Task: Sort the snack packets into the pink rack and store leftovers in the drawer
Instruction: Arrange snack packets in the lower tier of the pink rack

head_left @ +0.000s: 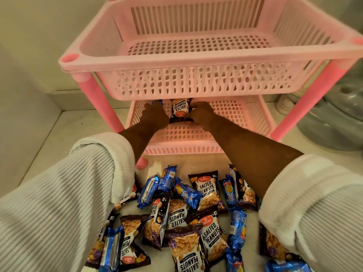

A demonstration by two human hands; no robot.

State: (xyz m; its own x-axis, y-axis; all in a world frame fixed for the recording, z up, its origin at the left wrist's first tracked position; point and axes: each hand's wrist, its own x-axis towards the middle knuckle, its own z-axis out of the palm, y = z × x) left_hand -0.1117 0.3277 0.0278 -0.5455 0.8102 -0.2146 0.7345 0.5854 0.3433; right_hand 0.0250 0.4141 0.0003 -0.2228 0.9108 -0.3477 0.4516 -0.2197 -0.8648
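Note:
The pink rack (188, 61) stands on the white floor, its top basket bare. Both my arms reach into the lower basket (241, 112). My left hand (155, 112) holds a blue biscuit packet (157, 102), of which only a tip shows. My right hand (202, 114) grips the right edge of a dark salted peanuts packet (179, 110) lying in that basket between my hands. A pile of peanut packets (208, 190) and blue biscuit packets (187, 191) lies on the floor in front of the rack.
A beige wall and a low ledge (64, 95) run along the left. A large clear water jug (337, 118) and a small white jar (284, 105) stand right of the rack. White ribbed sleeves cover my forearms.

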